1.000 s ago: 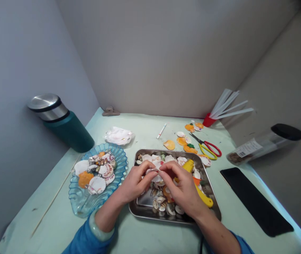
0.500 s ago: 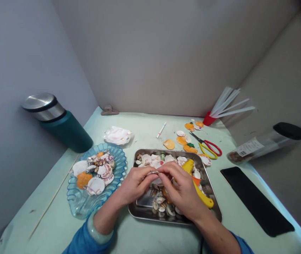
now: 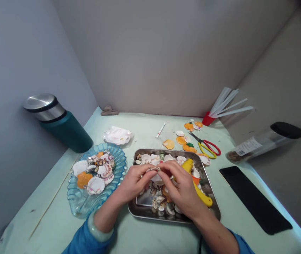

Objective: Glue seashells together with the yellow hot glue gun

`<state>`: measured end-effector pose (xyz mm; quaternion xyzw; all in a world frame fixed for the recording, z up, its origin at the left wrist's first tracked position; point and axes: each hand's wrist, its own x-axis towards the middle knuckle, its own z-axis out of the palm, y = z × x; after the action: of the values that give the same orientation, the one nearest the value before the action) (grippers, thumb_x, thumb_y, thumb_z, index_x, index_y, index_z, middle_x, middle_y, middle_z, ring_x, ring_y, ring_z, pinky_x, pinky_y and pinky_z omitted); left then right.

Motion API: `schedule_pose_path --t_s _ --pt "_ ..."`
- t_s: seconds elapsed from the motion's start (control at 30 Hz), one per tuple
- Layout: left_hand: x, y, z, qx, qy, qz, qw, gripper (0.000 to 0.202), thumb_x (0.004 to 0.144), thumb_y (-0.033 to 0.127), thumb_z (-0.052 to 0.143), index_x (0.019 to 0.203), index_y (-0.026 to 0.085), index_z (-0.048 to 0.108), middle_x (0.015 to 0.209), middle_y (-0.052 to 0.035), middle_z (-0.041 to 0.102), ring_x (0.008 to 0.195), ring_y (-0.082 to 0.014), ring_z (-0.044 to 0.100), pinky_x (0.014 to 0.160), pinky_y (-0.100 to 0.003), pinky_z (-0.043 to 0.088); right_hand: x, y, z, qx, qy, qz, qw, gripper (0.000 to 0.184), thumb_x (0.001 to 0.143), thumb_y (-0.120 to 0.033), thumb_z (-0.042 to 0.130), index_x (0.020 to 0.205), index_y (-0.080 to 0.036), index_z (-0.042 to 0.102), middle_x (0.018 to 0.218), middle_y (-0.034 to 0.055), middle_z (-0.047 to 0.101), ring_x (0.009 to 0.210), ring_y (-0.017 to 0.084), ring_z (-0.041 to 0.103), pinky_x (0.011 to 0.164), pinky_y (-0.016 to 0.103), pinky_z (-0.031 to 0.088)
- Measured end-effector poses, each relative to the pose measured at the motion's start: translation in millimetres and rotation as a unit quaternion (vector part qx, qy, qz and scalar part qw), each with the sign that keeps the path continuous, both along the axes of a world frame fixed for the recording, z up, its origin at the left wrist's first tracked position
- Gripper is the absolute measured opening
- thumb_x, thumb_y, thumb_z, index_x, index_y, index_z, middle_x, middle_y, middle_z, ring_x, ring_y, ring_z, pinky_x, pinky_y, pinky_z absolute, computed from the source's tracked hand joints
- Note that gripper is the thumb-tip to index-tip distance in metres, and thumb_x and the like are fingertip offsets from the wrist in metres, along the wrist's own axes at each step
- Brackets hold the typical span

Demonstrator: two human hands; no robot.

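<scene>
My left hand and my right hand meet over a steel tray full of small seashells. Both hands pinch one small pale shell between fingertips, the left from the left, the right from the right. A yellow glue gun lies in the tray just right of my right hand. Left of the tray stands a blue glass dish holding several larger white and orange shells.
A teal flask leans at the left wall. Red-and-yellow scissors, orange shells, a white stick and a red cup of glue sticks lie behind the tray. A black phone and clear jar sit right.
Both hands stay together over the tray, fingers shifting slightly on the small shell. The view has drifted a little.
</scene>
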<state>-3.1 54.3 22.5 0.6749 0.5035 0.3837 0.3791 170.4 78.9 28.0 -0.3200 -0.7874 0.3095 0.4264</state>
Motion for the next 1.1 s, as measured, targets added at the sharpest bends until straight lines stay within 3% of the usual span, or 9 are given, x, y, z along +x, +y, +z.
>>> schedule_pose_path --t_s 0.13,0.23,0.5,0.73,1.1 --pt "-1.8 1.1 -5.5 -0.017 -0.065 0.025 0.997 0.029 0.089 0.034 0.044 0.101 0.014 0.062 0.059 0.0019 0.055 0.044 -0.0062 0.047 0.045 -0.016 0.038 0.3 0.5 -3.4 -0.013 -0.007 -0.019 1.000 0.015 0.085 -0.015 0.053 0.100 -0.019 0.055 0.091 0.0042 0.058 0.080 0.014 0.055 0.072 0.027 0.044" --pt "-1.9 1.3 -4.5 -0.005 -0.060 0.018 0.998 0.028 0.088 0.032 0.047 0.104 0.014 0.062 0.066 -0.0006 0.060 0.046 -0.0059 0.049 0.047 -0.016 0.040 -0.2 0.6 -4.0 0.007 0.000 -0.016 1.000 0.008 0.086 -0.014 0.052 0.091 -0.018 0.056 0.089 0.0039 0.058 0.084 0.015 0.055 0.075 0.028 0.044" --pt "-3.3 0.8 -3.3 0.014 -0.062 0.005 0.998 0.026 0.084 0.030 0.054 0.104 0.016 0.063 0.094 -0.0073 0.064 0.053 -0.0066 0.055 0.051 -0.018 0.045 -0.2 0.0 -2.2 0.030 -0.004 -0.024 0.999 0.009 0.086 -0.012 0.051 0.090 -0.019 0.055 0.086 0.0044 0.057 0.082 0.016 0.055 0.073 0.029 0.044" --pt "-2.9 0.3 -5.3 0.015 -0.067 0.019 0.997 0.023 0.088 0.028 0.049 0.099 0.015 0.065 0.075 -0.0033 0.063 0.047 -0.0053 0.052 0.048 -0.017 0.042 -0.9 -1.1 -2.6 0.028 -0.011 -0.014 0.999 0.012 0.085 -0.012 0.052 0.096 -0.019 0.054 0.091 0.0053 0.057 0.084 0.015 0.054 0.073 0.029 0.045" --pt "-3.8 0.0 -6.0 0.032 -0.090 0.001 0.995 0.022 0.087 0.027 0.050 0.094 0.014 0.067 0.089 -0.0063 0.064 0.047 -0.0048 0.053 0.048 -0.018 0.044 0.6 -1.9 -1.9 0.043 0.000 0.014 0.999 0.016 0.084 -0.008 0.051 0.096 -0.019 0.054 0.089 0.0046 0.056 0.085 0.015 0.054 0.075 0.029 0.045"
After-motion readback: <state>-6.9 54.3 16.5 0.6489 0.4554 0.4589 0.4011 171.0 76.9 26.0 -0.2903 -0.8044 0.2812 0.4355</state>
